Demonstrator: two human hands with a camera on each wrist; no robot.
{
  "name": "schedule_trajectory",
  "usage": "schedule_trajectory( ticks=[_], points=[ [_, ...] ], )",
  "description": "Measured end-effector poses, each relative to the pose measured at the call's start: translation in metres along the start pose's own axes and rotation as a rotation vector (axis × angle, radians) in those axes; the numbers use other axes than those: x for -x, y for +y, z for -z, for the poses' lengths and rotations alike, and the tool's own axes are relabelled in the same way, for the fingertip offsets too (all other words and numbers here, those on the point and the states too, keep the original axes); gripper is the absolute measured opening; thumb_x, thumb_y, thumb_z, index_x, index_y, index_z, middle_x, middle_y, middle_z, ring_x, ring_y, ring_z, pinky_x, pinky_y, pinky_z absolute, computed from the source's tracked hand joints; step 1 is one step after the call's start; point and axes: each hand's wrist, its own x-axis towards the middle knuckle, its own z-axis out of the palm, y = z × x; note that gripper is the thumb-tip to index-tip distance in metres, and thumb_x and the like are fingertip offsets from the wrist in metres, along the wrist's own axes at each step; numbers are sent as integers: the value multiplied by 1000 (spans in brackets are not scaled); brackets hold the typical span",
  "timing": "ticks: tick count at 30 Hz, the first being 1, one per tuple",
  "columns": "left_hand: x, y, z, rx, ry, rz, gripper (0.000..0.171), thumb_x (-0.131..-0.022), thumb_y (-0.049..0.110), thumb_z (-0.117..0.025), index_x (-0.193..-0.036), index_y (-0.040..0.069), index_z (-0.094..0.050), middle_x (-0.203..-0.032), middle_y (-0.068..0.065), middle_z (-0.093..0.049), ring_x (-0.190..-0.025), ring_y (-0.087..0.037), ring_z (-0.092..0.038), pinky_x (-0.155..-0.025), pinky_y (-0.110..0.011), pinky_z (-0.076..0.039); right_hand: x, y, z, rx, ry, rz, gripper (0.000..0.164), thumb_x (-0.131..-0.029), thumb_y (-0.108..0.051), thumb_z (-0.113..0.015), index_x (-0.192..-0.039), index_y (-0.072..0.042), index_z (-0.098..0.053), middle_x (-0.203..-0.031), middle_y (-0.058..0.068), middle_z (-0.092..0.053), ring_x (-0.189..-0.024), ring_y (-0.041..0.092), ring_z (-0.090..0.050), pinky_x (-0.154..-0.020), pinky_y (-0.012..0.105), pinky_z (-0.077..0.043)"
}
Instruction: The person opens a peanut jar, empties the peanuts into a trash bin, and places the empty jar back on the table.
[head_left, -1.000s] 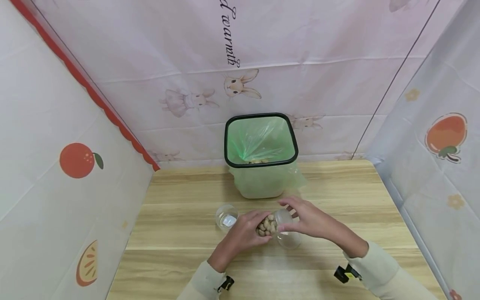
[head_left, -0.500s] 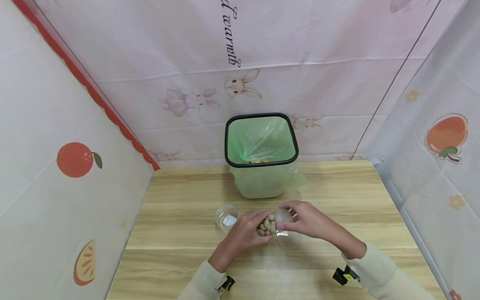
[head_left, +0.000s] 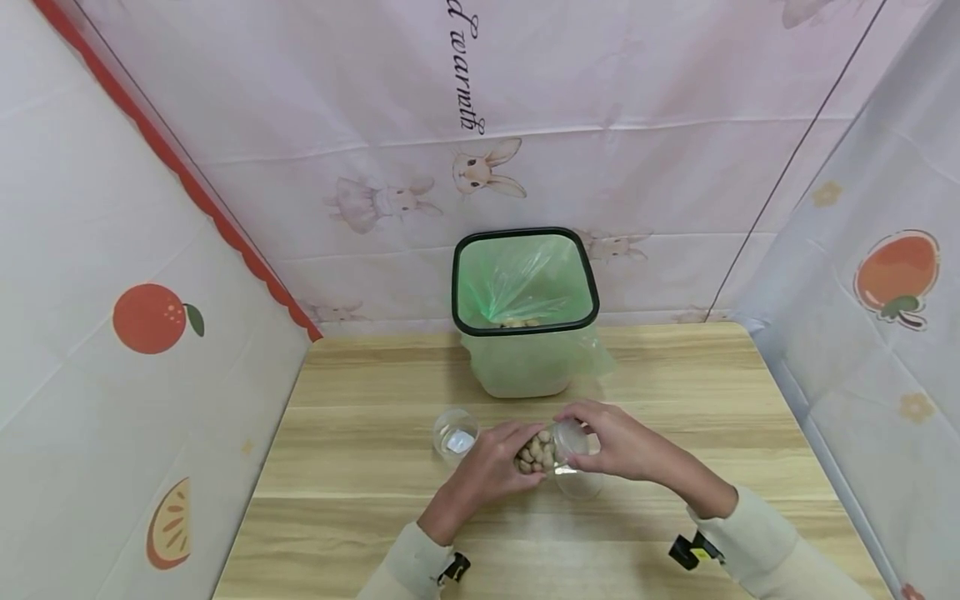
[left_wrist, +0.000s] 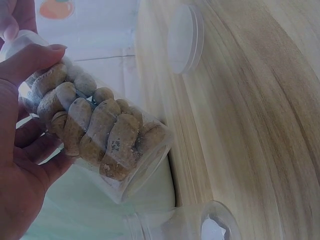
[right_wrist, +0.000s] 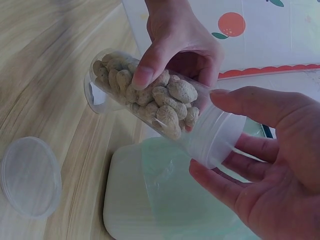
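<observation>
In the head view my left hand (head_left: 487, 467) grips a clear plastic jar of unshelled peanuts (head_left: 534, 452), which lies tilted over the table. The left wrist view shows the nuts (left_wrist: 107, 130) packed inside, the jar's base pointing away from the hand. My right hand (head_left: 622, 442) holds the translucent lid (right_wrist: 217, 137) at the jar's mouth, thumb on one side and fingers on the other. Whether the lid is fully seated cannot be told. On the table below lies another round lid (right_wrist: 31, 177). Left of my left hand stands a second clear jar (head_left: 452, 429), with something white at its base.
Behind the hands stands a pale bin (head_left: 525, 371) with a black rim (head_left: 525, 330) and a green bag liner (head_left: 547, 271). Some light-coloured bits show inside it. Printed cloth walls (head_left: 360, 100) surround the wooden table (head_left: 352, 400) at the back and both sides.
My right hand's fingers, more spread a second ago, have closed round the lid. The lid end has tilted slightly to the right. The left hand keeps its grip on the jar.
</observation>
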Motion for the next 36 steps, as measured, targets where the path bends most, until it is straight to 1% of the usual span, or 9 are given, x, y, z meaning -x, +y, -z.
schedule_trajectory(
  ticks=[5, 8, 10, 13, 17, 20, 25, 30, 36],
  points=[
    [0, -1, -1, -4, 7, -5, 64, -72, 31, -94, -128, 10, -70, -115, -3, -75, -101, -11, -73, -84, -20, -60, 1, 1, -1, 25, 10, 58, 51, -84, -16, -84, -129, -7, -63, -127, 12, -68, -108, 24, -68, -87, 42, -61],
    [0, -1, 0, 1, 6, 0, 64, -73, 31, -94, -128, 9, -70, -115, -3, -75, -102, -12, -73, -84, -21, -61, 1, 1, 0, 19, 9, 63, 58, -83, -18, -85, -134, -5, -60, -129, 13, -67, -109, 24, -68, -86, 38, -61],
    [0, -1, 0, 7, 2, 4, 64, -73, 31, -94, -128, 9, -70, -116, -4, -75, -102, -12, -74, -85, -21, -61, 1, 1, 0, 5, 4, 41, 65, -83, -22, -86, -139, -5, -58, -132, 14, -65, -110, 24, -67, -86, 35, -60],
    [0, 0, 1, 13, -11, 17, 63, -74, 31, -93, -129, 9, -69, -117, -4, -75, -103, -12, -74, -86, -22, -61, 1, 0, 0, -34, 1, -12, 73, -83, -32, -87, -144, -7, -55, -136, 15, -63, -113, 27, -68, -88, 35, -60],
    [0, 0, 1, 11, -18, 29, 63, -74, 31, -93, -128, 9, -70, -117, -4, -75, -103, -12, -73, -85, -21, -61, -1, 0, 1, -83, 7, -89, 77, -87, -48, -81, -145, -5, -54, -139, 18, -62, -114, 29, -69, -89, 41, -62],
    [-1, 1, 1, 3, -18, 33, 63, -74, 32, -93, -128, 10, -70, -117, -4, -75, -102, -12, -73, -85, -21, -61, -2, 0, 1, -112, 10, -139, 78, -90, -53, -76, -143, -1, -55, -137, 20, -63, -112, 28, -69, -88, 40, -62],
    [-2, 2, 1, -26, -11, 29, 63, -75, 34, -93, -128, 10, -70, -116, -4, -74, -101, -12, -74, -85, -20, -61, -4, -1, 0, -143, 18, -190, 78, -90, -52, -77, -141, 3, -57, -129, 19, -68, -106, 25, -70, -80, 32, -62],
    [-2, 3, 1, -53, 2, 24, 65, -72, 35, -94, -128, 10, -70, -114, -4, -74, -99, -12, -73, -83, -21, -61, -5, -2, 0, -141, 20, -207, 75, -88, -48, -80, -138, 4, -60, -120, 16, -72, -98, 22, -71, -72, 25, -60],
    [-1, 3, 1, -54, 1, 21, 65, -72, 34, -95, -128, 11, -70, -113, -4, -74, -98, -12, -73, -83, -22, -61, -5, -2, -1, -122, 16, -207, 69, -87, -43, -82, -133, 4, -63, -114, 14, -74, -97, 22, -71, -71, 24, -60]
  ],
)
